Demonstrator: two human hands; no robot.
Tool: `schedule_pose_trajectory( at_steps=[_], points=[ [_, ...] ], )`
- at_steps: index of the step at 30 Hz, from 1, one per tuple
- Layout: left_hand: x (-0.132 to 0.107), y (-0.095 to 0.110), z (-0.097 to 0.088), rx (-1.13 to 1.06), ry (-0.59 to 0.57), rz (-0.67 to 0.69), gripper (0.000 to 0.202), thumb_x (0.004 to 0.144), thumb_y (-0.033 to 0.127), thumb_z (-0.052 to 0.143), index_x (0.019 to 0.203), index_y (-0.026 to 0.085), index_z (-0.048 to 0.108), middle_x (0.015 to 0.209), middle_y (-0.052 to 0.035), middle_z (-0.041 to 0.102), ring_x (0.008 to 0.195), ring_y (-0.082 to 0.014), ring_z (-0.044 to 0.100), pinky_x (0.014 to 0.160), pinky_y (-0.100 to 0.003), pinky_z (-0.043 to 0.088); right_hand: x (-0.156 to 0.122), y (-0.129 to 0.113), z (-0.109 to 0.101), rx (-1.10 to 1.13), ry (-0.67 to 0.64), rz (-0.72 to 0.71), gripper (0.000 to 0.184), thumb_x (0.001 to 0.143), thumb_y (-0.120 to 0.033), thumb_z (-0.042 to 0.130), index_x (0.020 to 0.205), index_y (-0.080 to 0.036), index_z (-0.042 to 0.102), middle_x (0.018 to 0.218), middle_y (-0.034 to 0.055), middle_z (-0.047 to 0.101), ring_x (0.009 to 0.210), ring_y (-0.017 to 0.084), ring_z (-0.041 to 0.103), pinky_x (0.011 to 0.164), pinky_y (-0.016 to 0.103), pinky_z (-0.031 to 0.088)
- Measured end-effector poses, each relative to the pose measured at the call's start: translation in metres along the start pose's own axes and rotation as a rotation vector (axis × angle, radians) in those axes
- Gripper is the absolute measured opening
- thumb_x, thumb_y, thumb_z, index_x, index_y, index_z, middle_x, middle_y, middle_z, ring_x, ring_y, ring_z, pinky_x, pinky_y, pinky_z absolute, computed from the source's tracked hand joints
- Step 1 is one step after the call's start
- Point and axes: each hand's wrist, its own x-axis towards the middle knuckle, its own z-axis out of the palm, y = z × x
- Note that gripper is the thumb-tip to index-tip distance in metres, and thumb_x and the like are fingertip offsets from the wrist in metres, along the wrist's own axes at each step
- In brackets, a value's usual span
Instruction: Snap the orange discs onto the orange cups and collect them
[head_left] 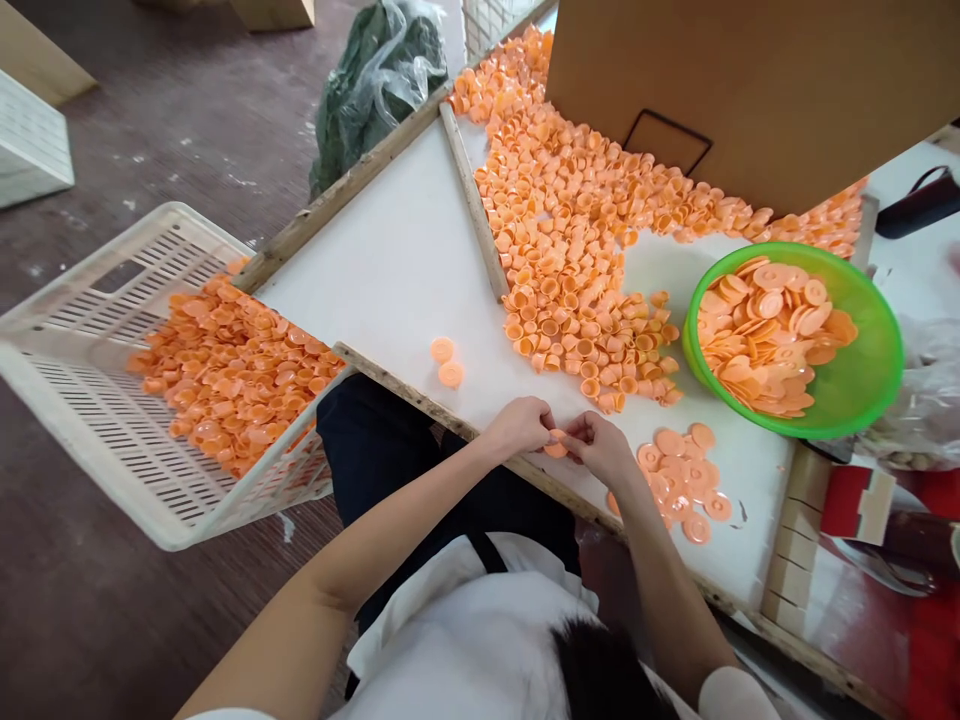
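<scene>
Close together at the table's front edge, my left hand [523, 426] and my right hand [600, 446] are both closed on one small orange plastic piece [556, 446]. Fingers cover part of it, so its exact shape is hard to make out. To the left, two orange pieces [447, 362] lie on the white table top [390, 260]. Flat round orange discs [686, 475] are spread beside my right forearm. Beyond my hands lies a large heap of small orange cups [577, 290].
A green bowl [870, 350] of orange discs stands at the right. On the left, a white plastic crate [172, 510] holds many orange pieces. Wooden strips [474, 205] edge and divide the table. A cardboard box [750, 90] rises at the back, near a dark green bag [375, 90].
</scene>
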Motion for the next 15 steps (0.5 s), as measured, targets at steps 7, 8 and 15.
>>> schedule_pose_trajectory(
  at_steps=[7, 8, 15],
  points=[
    [-0.005, -0.008, 0.002, 0.016, 0.048, 0.07, 0.01, 0.069, 0.022, 0.068, 0.079, 0.018, 0.067, 0.07, -0.003, 0.069, 0.07, -0.0194, 0.065, 0.065, -0.028, 0.05, -0.012, -0.005, 0.003, -0.112, 0.015, -0.047, 0.033, 0.067, -0.041, 0.075, 0.088, -0.022, 0.058, 0.083, 0.0012, 0.07, 0.074, 0.018, 0.064, 0.066, 0.031, 0.048],
    [-0.005, -0.008, 0.002, 0.032, 0.055, 0.076, 0.01, 0.069, 0.02, 0.067, 0.078, 0.018, 0.067, 0.071, -0.0029, 0.069, 0.071, -0.0189, 0.065, 0.065, -0.027, 0.049, -0.012, -0.007, 0.005, -0.162, 0.05, -0.033, 0.032, 0.065, -0.039, 0.075, 0.086, -0.022, 0.057, 0.081, 0.0008, 0.07, 0.072, 0.018, 0.063, 0.065, 0.031, 0.047],
    [-0.009, -0.001, 0.006, 0.118, 0.122, 0.112, 0.006, 0.071, 0.019, 0.066, 0.076, 0.017, 0.067, 0.067, -0.0015, 0.067, 0.066, -0.0173, 0.063, 0.061, -0.026, 0.047, -0.01, -0.012, 0.014, -0.169, 0.071, -0.05, 0.025, 0.065, -0.033, 0.074, 0.08, -0.023, 0.056, 0.074, -0.0009, 0.068, 0.069, 0.018, 0.061, 0.063, 0.03, 0.046]
  ],
)
